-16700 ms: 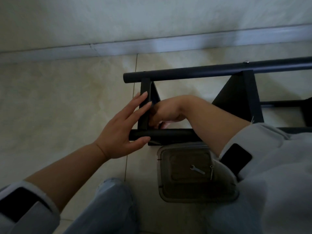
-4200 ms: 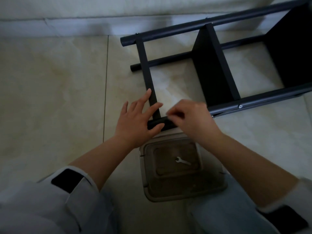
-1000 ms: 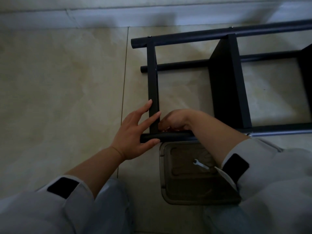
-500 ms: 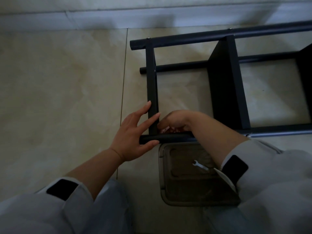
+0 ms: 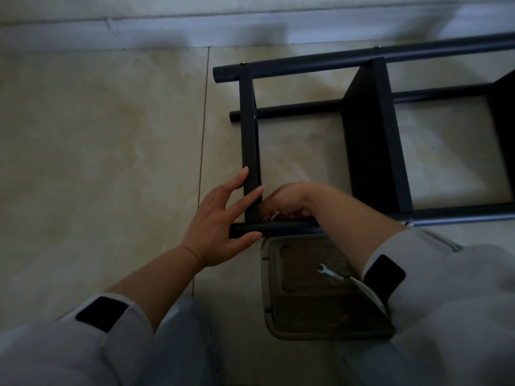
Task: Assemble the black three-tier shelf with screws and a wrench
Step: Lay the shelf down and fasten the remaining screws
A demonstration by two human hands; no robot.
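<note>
Black shelf frame [image 5: 373, 140] lies on its side on the tile floor [image 5: 111, 149]. My left hand [image 5: 220, 224] is spread flat, bracing the end crossbar [image 5: 250, 140] and near tube [image 5: 278, 229]. My right hand [image 5: 287, 201] is curled inside that corner; can't tell what it's pinching. Wrench [image 5: 330, 273] sits in the tray [image 5: 315, 319], untouched.

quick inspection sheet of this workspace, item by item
surface: beige tiled floor, one grout line running up the frame.
job's things: black shelf frame lying on its side; small wrench lying in a clear tray.
clutter: nothing seen.
grips: left hand flat, fingers straight against the end crossbar and near tube; right hand curled at that corner joint, what it holds is hidden.
cables: nothing seen.
surroundings: pale baseboard along the wall.
</note>
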